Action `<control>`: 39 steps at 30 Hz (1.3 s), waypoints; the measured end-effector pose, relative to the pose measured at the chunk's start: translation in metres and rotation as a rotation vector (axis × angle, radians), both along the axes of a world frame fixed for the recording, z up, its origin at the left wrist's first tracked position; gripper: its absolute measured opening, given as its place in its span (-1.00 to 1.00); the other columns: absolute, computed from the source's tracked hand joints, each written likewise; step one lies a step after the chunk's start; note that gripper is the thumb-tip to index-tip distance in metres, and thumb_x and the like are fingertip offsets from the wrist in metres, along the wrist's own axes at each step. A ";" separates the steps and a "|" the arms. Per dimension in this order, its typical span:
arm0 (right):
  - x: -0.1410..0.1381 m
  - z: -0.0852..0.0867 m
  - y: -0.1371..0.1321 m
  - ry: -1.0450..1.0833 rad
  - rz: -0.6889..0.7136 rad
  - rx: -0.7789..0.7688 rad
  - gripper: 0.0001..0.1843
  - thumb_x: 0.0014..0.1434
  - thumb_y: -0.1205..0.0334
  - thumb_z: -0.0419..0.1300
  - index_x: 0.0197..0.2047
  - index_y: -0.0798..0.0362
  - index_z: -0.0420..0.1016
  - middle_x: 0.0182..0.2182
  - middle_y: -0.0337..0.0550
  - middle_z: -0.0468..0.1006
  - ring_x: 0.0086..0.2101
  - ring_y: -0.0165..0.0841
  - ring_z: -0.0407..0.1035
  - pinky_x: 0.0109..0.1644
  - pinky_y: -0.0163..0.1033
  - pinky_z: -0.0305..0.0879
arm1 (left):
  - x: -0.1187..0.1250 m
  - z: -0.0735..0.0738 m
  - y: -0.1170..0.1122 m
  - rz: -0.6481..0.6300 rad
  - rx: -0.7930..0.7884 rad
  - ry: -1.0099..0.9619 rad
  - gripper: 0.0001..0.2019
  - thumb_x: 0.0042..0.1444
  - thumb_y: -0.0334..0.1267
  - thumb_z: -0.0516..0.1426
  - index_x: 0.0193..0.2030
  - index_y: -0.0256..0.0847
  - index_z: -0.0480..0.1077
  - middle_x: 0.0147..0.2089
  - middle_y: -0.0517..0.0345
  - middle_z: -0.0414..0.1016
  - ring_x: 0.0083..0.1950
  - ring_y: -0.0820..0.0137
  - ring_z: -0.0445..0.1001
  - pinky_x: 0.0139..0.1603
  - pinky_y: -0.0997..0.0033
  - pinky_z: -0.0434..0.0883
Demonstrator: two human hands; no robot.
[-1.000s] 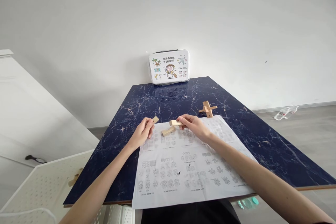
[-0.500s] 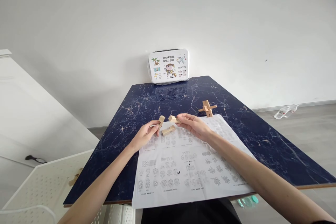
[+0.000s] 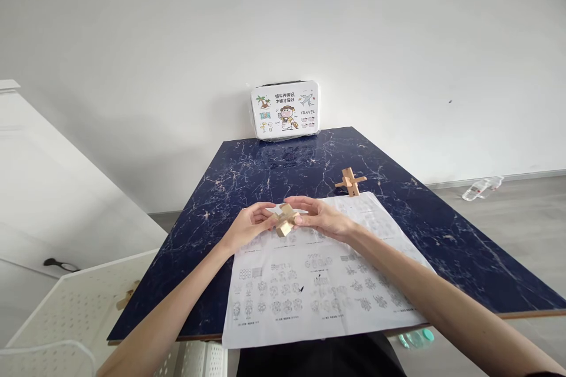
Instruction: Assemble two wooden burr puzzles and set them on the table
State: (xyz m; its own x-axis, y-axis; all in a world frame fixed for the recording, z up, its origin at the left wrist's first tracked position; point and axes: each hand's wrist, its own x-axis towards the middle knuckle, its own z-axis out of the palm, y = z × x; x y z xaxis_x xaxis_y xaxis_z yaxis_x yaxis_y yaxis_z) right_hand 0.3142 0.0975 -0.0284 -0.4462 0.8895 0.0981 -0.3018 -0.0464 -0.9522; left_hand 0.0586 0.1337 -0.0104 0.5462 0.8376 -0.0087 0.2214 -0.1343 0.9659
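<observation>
Pale wooden puzzle pieces (image 3: 286,219) meet in a cross shape between my two hands, above a printed diagram sheet (image 3: 292,283). My left hand (image 3: 251,225) pinches the cluster from the left, thumb on the near side. From the right, my right hand (image 3: 323,219) grips it with the thumb in front and fingers curled behind. My fingers cover parts of the pieces, so I cannot tell exactly how they interlock. Beyond my right hand, an assembled wooden cross puzzle (image 3: 351,181) rests at the sheet's far edge.
The dark blue marbled table (image 3: 198,235) carries the sheet. A white cartoon-printed case (image 3: 285,111) leans against the wall at the back. On the left stands a white perforated shelf (image 3: 75,306) with wooden pieces (image 3: 127,297). Plastic bottles (image 3: 481,188) lie on the floor at right.
My hands have come together, and the pieces held apart before now meet in a cross. The loose piece that lay on the sheet between them no longer shows there.
</observation>
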 end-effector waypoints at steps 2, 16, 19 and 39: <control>-0.005 -0.001 -0.001 0.008 0.035 0.032 -0.43 0.06 0.10 0.56 0.13 -0.09 0.58 0.15 -0.07 0.58 0.03 -0.22 0.53 0.18 0.00 0.47 | 0.004 -0.001 -0.003 -0.024 -0.009 -0.008 -0.46 0.17 -0.01 0.38 0.21 -0.17 0.43 -0.07 0.04 0.62 -0.03 0.22 0.63 0.01 0.22 0.52; -0.008 -0.005 0.001 -0.055 -0.177 0.189 -0.59 0.10 0.08 0.53 -0.04 -0.03 0.57 -0.20 -0.17 0.68 -0.20 -0.28 0.59 0.00 -0.11 0.51 | 0.007 0.018 -0.019 -0.237 0.013 0.058 -0.49 0.34 0.23 0.12 0.01 -0.26 0.42 -0.27 0.07 0.55 -0.45 0.45 0.45 -0.51 0.49 0.31; -0.008 -0.002 -0.001 -0.082 -0.213 0.210 -0.60 0.12 0.05 0.51 -0.03 -0.04 0.58 -0.13 -0.12 0.69 -0.15 -0.26 0.60 0.01 -0.09 0.53 | 0.010 0.017 -0.021 -0.253 0.019 0.070 -0.58 0.36 0.11 0.16 0.02 -0.25 0.44 -0.23 0.05 0.56 -0.41 0.45 0.46 -0.48 0.49 0.33; -0.002 -0.002 0.005 0.118 -0.319 0.053 -0.50 0.30 -0.14 0.34 0.12 0.05 0.60 -0.24 -0.07 0.69 -0.17 -0.24 0.62 0.20 -0.02 0.51 | 0.012 0.008 -0.013 -0.093 -0.248 -0.178 -0.55 0.37 0.06 0.18 0.20 -0.22 0.46 -0.10 0.01 0.56 -0.37 0.46 0.41 -0.32 0.41 0.35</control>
State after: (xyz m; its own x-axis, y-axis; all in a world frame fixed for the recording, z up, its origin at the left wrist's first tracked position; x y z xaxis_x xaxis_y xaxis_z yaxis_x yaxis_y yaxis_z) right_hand 0.3121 0.1021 -0.0304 -0.1295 0.9748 0.1819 -0.4015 0.1162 -0.9085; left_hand 0.0709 0.1211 -0.0026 0.6318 0.7682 -0.1035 0.0439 0.0978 0.9942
